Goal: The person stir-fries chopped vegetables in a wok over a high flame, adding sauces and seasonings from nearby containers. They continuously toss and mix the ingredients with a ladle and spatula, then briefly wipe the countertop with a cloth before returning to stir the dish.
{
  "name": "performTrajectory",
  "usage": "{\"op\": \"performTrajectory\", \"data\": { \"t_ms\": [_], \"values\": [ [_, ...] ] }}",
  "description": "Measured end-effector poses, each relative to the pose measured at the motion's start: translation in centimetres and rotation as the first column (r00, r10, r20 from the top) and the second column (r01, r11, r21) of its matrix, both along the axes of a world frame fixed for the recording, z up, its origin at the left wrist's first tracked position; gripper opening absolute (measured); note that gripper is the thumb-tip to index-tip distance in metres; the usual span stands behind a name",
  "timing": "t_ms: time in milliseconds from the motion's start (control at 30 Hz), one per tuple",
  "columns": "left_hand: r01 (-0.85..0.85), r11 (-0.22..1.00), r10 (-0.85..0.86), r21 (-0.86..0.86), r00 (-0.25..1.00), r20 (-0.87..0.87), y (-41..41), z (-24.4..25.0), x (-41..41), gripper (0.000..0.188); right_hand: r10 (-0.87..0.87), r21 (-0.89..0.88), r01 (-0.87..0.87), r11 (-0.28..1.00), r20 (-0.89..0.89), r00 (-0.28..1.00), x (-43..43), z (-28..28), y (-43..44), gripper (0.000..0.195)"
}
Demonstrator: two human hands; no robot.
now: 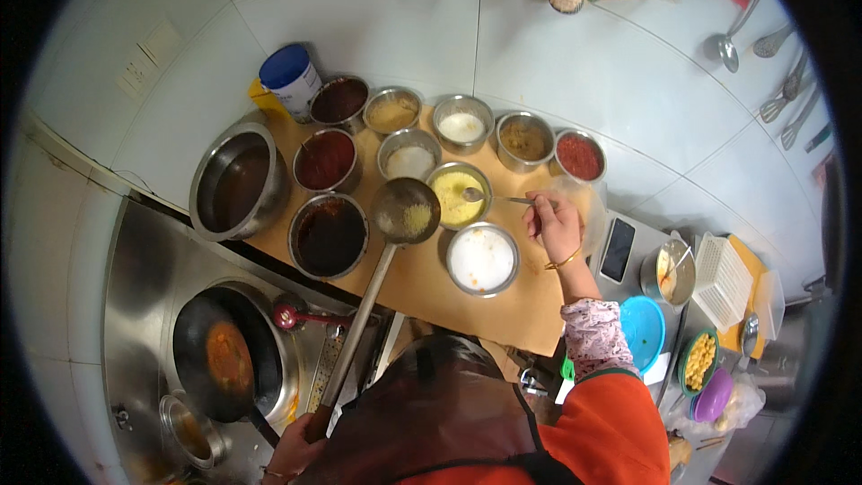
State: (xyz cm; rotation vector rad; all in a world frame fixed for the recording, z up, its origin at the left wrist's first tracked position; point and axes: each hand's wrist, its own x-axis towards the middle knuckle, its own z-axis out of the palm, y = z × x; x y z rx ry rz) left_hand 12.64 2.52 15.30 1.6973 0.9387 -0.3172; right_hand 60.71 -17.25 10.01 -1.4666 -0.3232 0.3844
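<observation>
My right hand (555, 223) grips the handle of a small metal spoon (473, 195), whose bowl is over a steel bowl of pale yellow powder (452, 210). At the lower left, my left hand (296, 450) is shut on the wooden grip of a long-handled ladle (357, 310). The ladle's round head (390, 205) hangs beside the yellow powder bowl, with a little yellowish-green powder inside. Just below that bowl stands a steel bowl of white granules (481, 259). A steel pot of dark sauce (328, 237) is left of the ladle's head.
A wok (202, 350) with reddish sauce sits on the stove at left. Several seasoning bowls, including one of red powder (580, 157), line the brown board (518, 313). A large steel basin (236, 182) stands at its left end. A phone (617, 250) and a blue bowl (642, 333) lie right.
</observation>
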Motion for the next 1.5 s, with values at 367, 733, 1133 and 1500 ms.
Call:
{"op": "performTrajectory", "data": {
  "t_ms": [367, 733, 1133, 1500],
  "values": [
    [0.066, 0.995, -0.067, -0.070, 0.998, -0.013, 1.3, 1.2, -0.4, 0.035, 0.054, -0.171, -0.058, 0.984, -0.027, 0.998, -5.9, -1.9, -3.4, 0.019],
    [0.176, 0.984, -0.174, 0.007, 0.978, -0.117, 2.7, 1.6, -1.9, 0.035, -0.086, 0.098, 0.119, 0.988, -0.293, 0.952, -6.0, 0.0, -5.1, 0.019],
    [-0.242, 0.949, 0.179, -0.203, 0.941, -0.287, 0.7, 0.2, -1.8, 0.026, -0.021, 0.156, 0.030, 0.987, -0.061, 0.998, -0.4, 0.8, 6.6, 0.020],
    [-0.428, 0.901, 0.427, -0.072, 0.904, -0.027, -3.3, -0.2, -1.3, 0.019, 0.083, -0.025, -0.083, 0.996, 0.005, 0.997, 12.4, -7.5, 25.1, 0.022]
  ]
}}
